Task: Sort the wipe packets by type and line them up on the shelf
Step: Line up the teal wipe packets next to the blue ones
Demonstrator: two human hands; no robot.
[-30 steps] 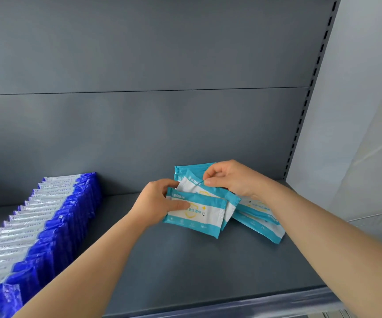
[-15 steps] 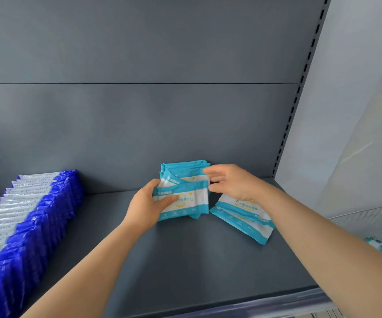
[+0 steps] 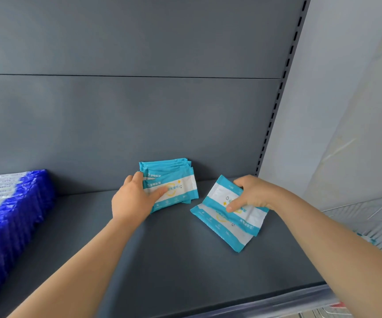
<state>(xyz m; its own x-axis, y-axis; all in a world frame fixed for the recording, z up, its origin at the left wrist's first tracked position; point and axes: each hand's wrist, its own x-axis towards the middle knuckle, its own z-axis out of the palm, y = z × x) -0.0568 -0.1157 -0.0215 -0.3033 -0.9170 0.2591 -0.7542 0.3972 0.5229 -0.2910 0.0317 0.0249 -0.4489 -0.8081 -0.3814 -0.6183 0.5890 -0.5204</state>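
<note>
Loose teal packets (image 3: 229, 228), two of them, lie flat and overlapping on the right part of the grey shelf (image 3: 162, 260), both turned at a slant. The right hand (image 3: 251, 193) grips the upper one: its thumb presses down on the white face and its fingers curl over the far edge. Just beyond and to the left, apart from that pair, a teal stack (image 3: 176, 180) stands leaning against the back panel (image 3: 139, 122). The left hand (image 3: 132, 200) holds it, thumb laid across the front packet and fingers wrapped round the stack's left edge. Well apart at the far left, a blue row (image 3: 13, 203) of blue-and-white packets stands on edge, running from the near corner back to the panel.
</note>
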